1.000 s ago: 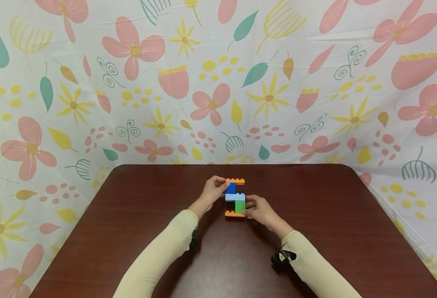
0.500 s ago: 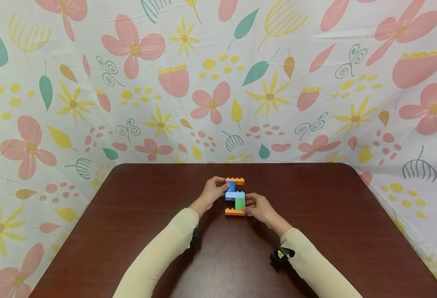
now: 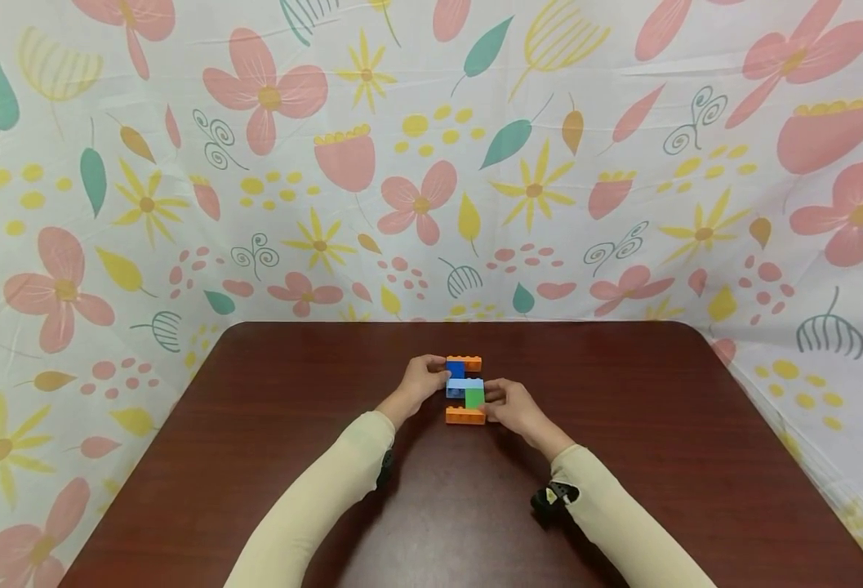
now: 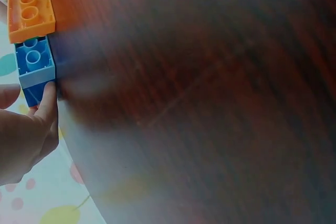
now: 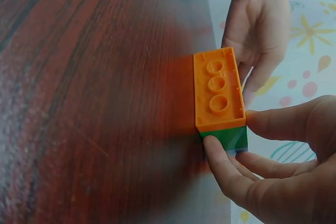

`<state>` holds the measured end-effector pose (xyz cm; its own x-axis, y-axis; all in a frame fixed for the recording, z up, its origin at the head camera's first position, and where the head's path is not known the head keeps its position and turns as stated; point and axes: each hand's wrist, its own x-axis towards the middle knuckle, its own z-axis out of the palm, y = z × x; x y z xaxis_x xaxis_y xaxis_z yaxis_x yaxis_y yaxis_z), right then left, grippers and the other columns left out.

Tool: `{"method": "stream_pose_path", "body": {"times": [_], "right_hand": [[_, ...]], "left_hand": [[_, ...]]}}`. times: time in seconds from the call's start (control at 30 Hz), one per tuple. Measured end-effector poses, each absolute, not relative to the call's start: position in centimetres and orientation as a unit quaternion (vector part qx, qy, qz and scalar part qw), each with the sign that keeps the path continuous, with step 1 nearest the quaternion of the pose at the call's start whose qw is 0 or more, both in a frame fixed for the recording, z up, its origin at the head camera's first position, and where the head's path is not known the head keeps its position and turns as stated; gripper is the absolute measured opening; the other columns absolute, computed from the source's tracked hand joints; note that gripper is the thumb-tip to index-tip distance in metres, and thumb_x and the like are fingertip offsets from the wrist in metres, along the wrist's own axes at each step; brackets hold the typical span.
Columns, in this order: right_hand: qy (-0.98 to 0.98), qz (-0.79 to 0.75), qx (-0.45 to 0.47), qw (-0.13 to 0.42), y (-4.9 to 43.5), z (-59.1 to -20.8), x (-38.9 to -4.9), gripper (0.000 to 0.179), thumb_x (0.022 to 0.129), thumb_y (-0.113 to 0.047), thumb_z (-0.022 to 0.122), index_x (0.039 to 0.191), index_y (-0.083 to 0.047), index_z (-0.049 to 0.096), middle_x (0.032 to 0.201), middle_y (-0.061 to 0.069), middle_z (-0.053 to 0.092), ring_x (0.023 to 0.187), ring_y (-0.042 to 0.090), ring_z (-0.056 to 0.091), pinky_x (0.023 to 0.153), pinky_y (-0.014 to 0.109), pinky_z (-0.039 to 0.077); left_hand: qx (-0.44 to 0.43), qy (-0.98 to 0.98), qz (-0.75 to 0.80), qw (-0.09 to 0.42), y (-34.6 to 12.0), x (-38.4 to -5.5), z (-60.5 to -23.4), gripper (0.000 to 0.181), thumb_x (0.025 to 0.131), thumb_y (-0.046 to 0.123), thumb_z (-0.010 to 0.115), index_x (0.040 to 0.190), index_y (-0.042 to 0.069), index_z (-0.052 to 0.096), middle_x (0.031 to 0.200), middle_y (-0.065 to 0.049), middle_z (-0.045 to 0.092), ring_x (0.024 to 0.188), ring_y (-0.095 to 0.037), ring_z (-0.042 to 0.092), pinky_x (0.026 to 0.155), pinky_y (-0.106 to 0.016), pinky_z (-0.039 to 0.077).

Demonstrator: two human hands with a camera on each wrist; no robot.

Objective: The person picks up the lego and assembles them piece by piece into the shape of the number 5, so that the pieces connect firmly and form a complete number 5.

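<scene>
Joined toy building bricks form an S-like stack in the head view. An orange brick (image 3: pixel 466 359) is at the far end, then a dark blue brick (image 3: pixel 455 370), a light blue brick (image 3: pixel 468 383), a green brick (image 3: pixel 474 398) and a near orange brick (image 3: pixel 464 416). My left hand (image 3: pixel 418 381) grips the dark blue brick from the left, thumb and fingers bent around it. From the right, my right hand (image 3: pixel 517 408) pinches the green brick beside the near orange one. Both wrist views show the near orange brick's hollow underside (image 5: pixel 217 85). Whether the stack touches the table is unclear.
A dark reddish-brown table (image 3: pixel 291 392) with rounded far corners lies under both hands. Behind and beside it hangs a white floral cloth (image 3: pixel 431 269). Black wrist devices (image 3: pixel 549 504) show at the cream sleeves (image 3: pixel 622 514).
The brick stack has tilted, so more of the near orange brick's face and the light blue brick's hollow side show. Both hands keep their hold and have shifted only slightly.
</scene>
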<state>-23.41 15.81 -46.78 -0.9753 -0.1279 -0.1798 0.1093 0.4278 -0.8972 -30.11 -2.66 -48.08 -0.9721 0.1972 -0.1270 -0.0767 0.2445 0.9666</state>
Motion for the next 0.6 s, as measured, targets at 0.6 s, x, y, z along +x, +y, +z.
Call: {"method": "stream_pose_path", "body": {"times": [0.6], "right_hand": [[0.835, -0.539, -0.016, 0.104, 16.15, -47.33, -23.14, 0.044, 0.094, -0.003, 0.058, 0.135, 0.008, 0.045, 0.117, 0.026, 0.055, 0.096, 0.030, 0.063, 0.080, 0.039, 0.055]], "left_hand": [[0.045, 0.771, 0.625, 0.115, -3.07, -29.91, -48.68, 0.032, 0.095, 0.001, 0.058, 0.126, -0.007, 0.055, 0.112, -0.021, 0.058, 0.102, -0.030, 0.063, 0.087, -0.040, 0.053]]}}
